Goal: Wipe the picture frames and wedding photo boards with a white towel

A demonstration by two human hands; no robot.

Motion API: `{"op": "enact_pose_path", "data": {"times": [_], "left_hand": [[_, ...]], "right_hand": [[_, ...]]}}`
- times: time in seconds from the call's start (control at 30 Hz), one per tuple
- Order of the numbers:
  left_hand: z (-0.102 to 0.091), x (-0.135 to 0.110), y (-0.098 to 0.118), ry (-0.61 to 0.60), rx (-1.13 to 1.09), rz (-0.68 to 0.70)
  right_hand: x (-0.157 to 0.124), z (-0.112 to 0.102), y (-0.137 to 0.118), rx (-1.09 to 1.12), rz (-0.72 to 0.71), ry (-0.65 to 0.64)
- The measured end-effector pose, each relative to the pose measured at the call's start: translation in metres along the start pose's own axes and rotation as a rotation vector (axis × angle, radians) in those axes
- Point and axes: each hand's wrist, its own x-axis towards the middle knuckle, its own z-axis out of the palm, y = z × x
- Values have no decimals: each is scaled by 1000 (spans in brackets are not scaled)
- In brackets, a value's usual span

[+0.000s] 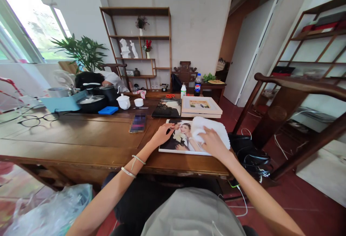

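A photo print on a board (180, 139) lies flat near the front edge of the wooden table (89, 135). My left hand (163, 134) rests on its left edge, fingers stretched flat on the picture. My right hand (212, 143) presses a white cloth (211, 128) onto the right part of the print, fingers curled over the cloth. The cloth hides the print's right side.
Behind the print lie a dark photo (167, 107) and a framed picture on a stack (200, 107). A phone (138, 123), glasses (35, 120), pots (92, 102), a white teapot (123, 101) and bottles (197, 84) are on the table. A wooden chair (294, 99) stands right; a person leans over at the far left (97, 79).
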Motion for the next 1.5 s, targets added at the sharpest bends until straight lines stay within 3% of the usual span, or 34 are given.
{"op": "enact_pose_path", "data": {"times": [0.13, 0.23, 0.33, 0.43, 0.57, 0.7, 0.8, 1.03, 1.13, 1.23, 1.5], "left_hand": [[3, -2, 1, 25, -5, -18], [4, -3, 2, 30, 17, -10], [4, -4, 4, 16, 29, 11], [4, -5, 4, 24, 31, 9], [5, -6, 4, 34, 41, -6], [7, -6, 5, 40, 57, -30], [8, -5, 6, 47, 65, -50], [8, -5, 6, 40, 44, -59], [7, -5, 5, 32, 39, -46], [7, -5, 5, 25, 40, -21], [8, -6, 2, 45, 43, -24]], "right_hand": [[-45, -3, -27, 161, -192, 1], [-55, -6, -28, 216, -253, 4], [-34, -10, -12, 190, -227, -9], [3, -10, 8, 136, -205, -46], [49, 3, 28, 70, -213, -35], [66, 17, 36, 33, -189, 35], [51, 14, 29, 51, -185, 17], [-47, -18, -19, 200, -257, -118], [-63, -24, -27, 251, -308, -156], [-45, -22, -18, 251, -309, -136], [62, 10, 32, 77, -280, -33]]}}
